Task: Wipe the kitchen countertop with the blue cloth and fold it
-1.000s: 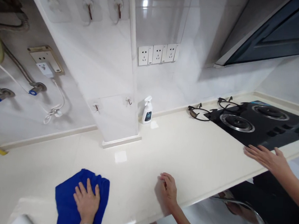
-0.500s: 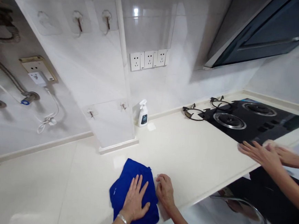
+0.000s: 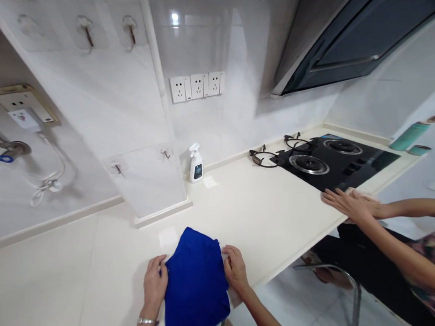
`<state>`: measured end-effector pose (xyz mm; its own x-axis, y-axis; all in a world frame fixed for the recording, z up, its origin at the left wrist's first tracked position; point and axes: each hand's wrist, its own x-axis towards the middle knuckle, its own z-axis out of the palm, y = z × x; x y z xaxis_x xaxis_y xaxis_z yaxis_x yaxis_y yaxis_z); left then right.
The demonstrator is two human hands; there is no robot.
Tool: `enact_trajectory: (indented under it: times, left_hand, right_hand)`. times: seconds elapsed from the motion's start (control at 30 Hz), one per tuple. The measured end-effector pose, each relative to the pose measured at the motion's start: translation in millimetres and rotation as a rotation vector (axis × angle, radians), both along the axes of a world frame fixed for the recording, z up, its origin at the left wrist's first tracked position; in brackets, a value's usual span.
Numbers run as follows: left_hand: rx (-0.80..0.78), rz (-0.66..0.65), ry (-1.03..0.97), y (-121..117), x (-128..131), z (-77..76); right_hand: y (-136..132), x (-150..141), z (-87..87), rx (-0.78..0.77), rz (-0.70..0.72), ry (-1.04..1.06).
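Observation:
A folded blue cloth lies on the cream countertop near its front edge. My left hand pinches the cloth's left edge, fingers curled on it. On the cloth's right side, my right hand grips its upper right corner. A bracelet shows on my left wrist.
Another person's hands rest on the counter edge by the black gas hob. A white spray bottle stands at the wall beside a tiled column. Wall sockets, hooks, pipes and a range hood are above. A green flask stands far right.
My left hand slid the blue cloth rightward across the counter to my right hand, then shifted from pressing flat on top to gripping its left edge. My view swung right.

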<state>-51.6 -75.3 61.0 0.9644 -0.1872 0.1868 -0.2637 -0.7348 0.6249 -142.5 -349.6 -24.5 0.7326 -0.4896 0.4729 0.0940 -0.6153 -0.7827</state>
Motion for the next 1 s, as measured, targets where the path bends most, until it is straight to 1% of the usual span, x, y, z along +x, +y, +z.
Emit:
enact_trajectory:
  times: [0.03,0.1,0.27,0.37,0.47,0.6,0.67,0.8,0.87,0.97,1.0]
  left_hand:
    - [-0.009,0.026,0.025,5,0,1.9]
    - [0.018,0.034,0.099,12,-5,4.8]
    - [0.264,0.028,0.265,8,-26,12.1]
    - [0.352,0.046,0.38,4,-31,17.6]
    - [0.382,0.075,0.425,3,-29,20.8]
    - [0.412,0.079,0.425,2,-28,23.1]
    - [0.416,0.065,0.43,2,-28,24.9]
    - [0.413,0.029,0.409,4,-31,30.4]
    - [0.399,0.015,0.387,4,-31,34.8]
    - [0.375,0.035,0.378,1,-28,46.4]
    - [0.343,0.046,0.386,-1,-27,51.8]
  right_hand:
    - [0,-1,-0.1,0.001,0.004,0.004]
    - [-1,-2,-0.1,-0.001,0.013,0.013]
    - [1,-5,4.8,-0.007,0.032,0.035]
    - [11,-19,12.0,-0.006,0.067,0.061]
    - [24,-46,19.4,-0.016,0.146,0.11]
    - [34,-82,25.0,-0.126,0.292,0.235]
    - [35,-93,25.5,-0.173,0.309,0.277]
    - [35,-102,24.6,-0.175,0.265,0.364]
    - [35,-104,24.6,-0.174,0.273,0.417]
    - [35,-104,27.3,-0.192,0.309,0.457]
    - [34,-104,29.1,-0.198,0.319,0.468]
